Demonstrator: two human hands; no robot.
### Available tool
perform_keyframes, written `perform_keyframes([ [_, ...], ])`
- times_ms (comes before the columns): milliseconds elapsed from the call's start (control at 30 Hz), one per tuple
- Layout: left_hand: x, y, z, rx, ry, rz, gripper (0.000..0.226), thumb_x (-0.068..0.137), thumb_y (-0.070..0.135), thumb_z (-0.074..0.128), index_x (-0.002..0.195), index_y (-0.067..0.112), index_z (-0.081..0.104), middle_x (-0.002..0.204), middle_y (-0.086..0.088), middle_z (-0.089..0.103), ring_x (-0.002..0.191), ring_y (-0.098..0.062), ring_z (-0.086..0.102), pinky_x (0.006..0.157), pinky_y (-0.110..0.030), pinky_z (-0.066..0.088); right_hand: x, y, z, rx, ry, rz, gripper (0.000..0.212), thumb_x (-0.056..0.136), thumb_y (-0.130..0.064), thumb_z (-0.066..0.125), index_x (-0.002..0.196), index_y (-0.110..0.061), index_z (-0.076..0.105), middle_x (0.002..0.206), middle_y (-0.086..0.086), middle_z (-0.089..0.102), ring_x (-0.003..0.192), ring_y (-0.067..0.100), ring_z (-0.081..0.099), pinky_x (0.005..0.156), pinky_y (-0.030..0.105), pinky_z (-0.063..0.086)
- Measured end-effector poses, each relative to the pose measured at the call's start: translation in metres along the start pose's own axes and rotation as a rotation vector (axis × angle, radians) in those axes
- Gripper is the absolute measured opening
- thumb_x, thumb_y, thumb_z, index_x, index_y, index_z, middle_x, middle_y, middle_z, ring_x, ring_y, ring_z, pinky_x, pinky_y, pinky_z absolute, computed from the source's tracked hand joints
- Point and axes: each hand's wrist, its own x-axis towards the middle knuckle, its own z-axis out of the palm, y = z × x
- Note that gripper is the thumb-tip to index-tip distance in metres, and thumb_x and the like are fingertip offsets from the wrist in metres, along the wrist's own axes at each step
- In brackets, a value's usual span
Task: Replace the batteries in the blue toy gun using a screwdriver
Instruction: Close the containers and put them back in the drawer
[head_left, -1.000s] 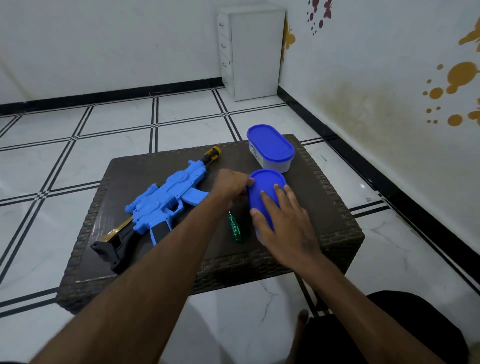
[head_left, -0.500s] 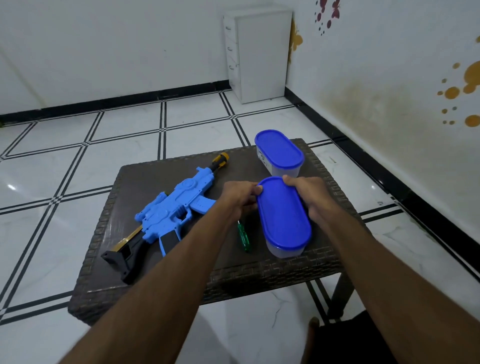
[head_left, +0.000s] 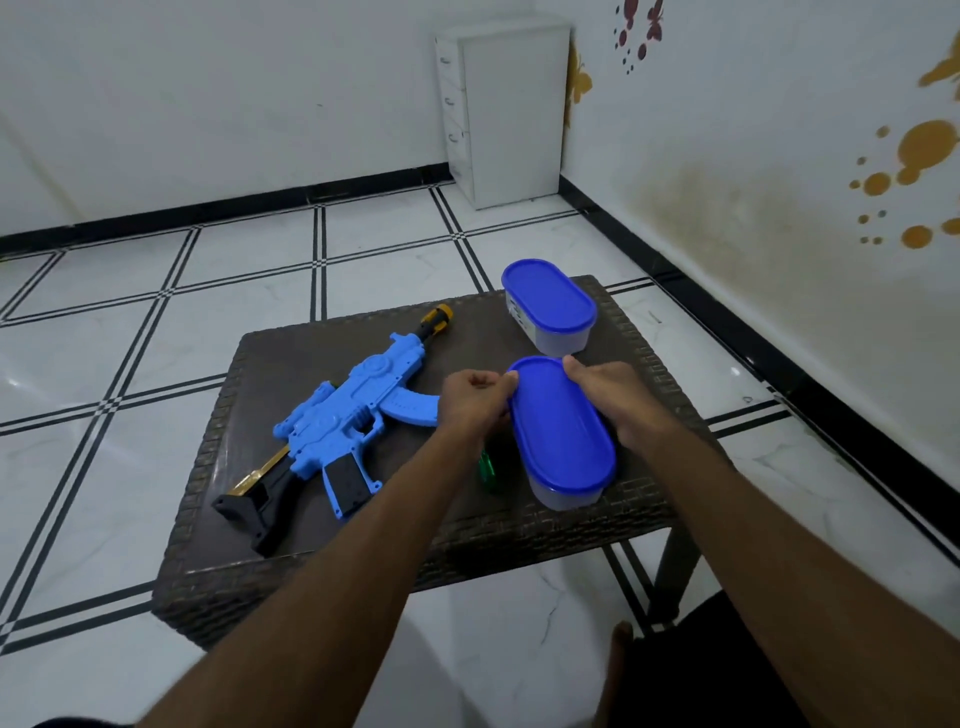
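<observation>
- Head view: we have both hands at the far end of the near blue-lidded container (head_left: 563, 436), which stands on the dark woven table (head_left: 270, 571).
- Our left hand (head_left: 475, 402) has curled fingers pinching the lid's far-left rim; our right hand (head_left: 605, 397) wraps the far-right side, thumb at the rim. We judge this hold steadies the tub while the lid is pried up, probably to reach batteries, though its contents are hidden.
- The blue toy gun (head_left: 353, 421) lies on its side at the table's left, muzzle far, stock near, untouched, with flat side up, which should suit reaching a battery cover.
- The green-handled screwdriver (head_left: 487, 470) lies just left of the container, partly hidden by our left forearm, within easy reach.
- A second blue-lidded container (head_left: 548, 306) sits closed at the far right.
- We can read no brand, label or writing anywhere; marks on the far tub's side are too small.
</observation>
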Motion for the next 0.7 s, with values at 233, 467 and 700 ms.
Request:
perform_keyframes([
  [233, -0.055, -0.016, -0.025, 0.028, -0.251, -0.166, 0.046, 0.080, 0.034, 0.078, 0.114, 0.011, 0.055, 0.097, -0.010, 0.065, 0.072, -0.017, 0.064, 0.068, -0.033, 0.062, -0.040, 0.018, -0.035, -0.143, -0.214, 0.042, 0.010, 0.100, -0.029, 0.054, 0.106, -0.026, 0.062, 0.100, 0.001, 0.068, 0.091, 0.021, 0.066, 0.064, 0.032, 0.054],
  [467, -0.070, -0.036, -0.010, -0.166, -0.242, -0.179, 0.043, 0.079, 0.007, 0.079, 0.110, 0.010, 0.050, 0.095, -0.017, 0.068, 0.068, -0.020, 0.066, 0.067, -0.034, 0.062, -0.060, 0.026, -0.044, -0.156, -0.337, 0.018, 0.033, 0.094, -0.019, 0.064, 0.126, -0.010, 0.062, 0.109, 0.017, 0.071, 0.087, 0.027, 0.067, 0.072, 0.034, 0.061],
  [700, -0.069, -0.037, -0.001, -0.159, -0.170, -0.157, 0.029, 0.084, 0.004, 0.072, 0.104, 0.008, 0.052, 0.104, -0.018, 0.066, 0.080, -0.024, 0.069, 0.067, -0.034, 0.061, -0.068, 0.035, -0.042, -0.057, -0.303, -0.004, 0.042, 0.092, -0.016, 0.067, 0.131, -0.003, 0.057, 0.106, 0.016, 0.071, 0.085, 0.031, 0.070, 0.063, 0.030, 0.062],
])
